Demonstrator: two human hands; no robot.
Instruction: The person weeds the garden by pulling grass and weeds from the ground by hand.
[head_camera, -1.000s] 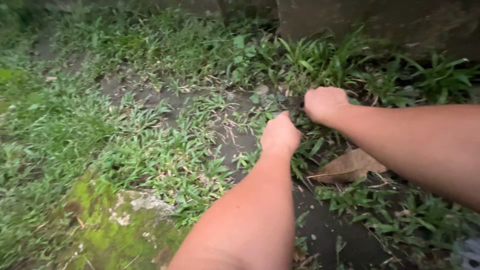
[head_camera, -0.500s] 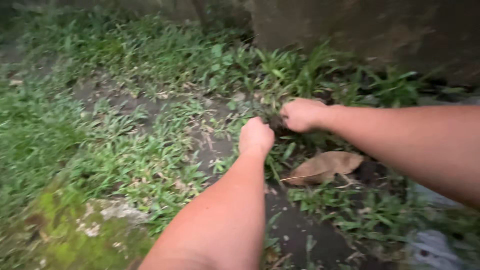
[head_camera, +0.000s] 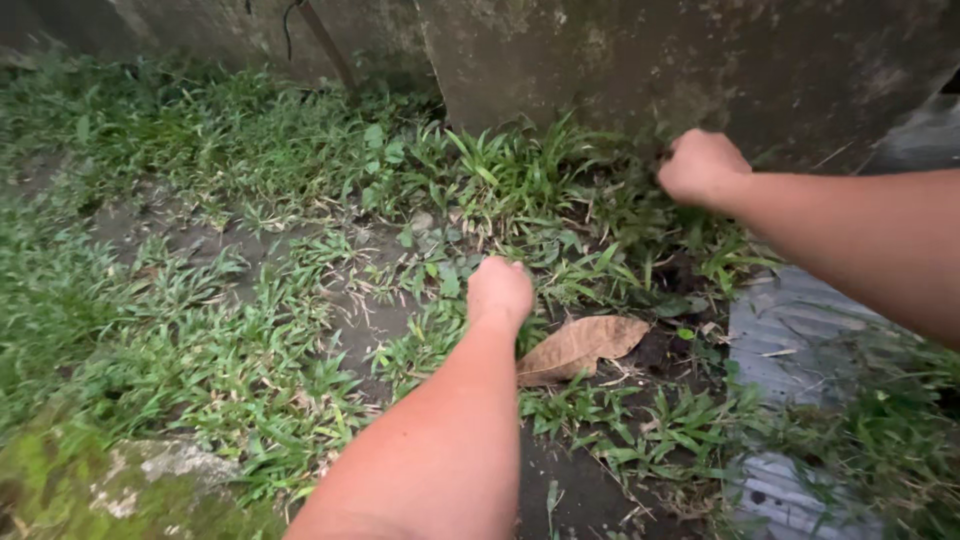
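Both fists are closed, the left hand (head_camera: 499, 291) down in soft, limp low grass (head_camera: 440, 330) beside a dry brown leaf (head_camera: 580, 345), the right hand (head_camera: 700, 166) raised near the concrete wall (head_camera: 640, 60); such blades likely grip best low at the base.

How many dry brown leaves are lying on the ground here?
1: a dry brown leaf lies on the soil just right of the left hand. Others may be hidden under the grass.
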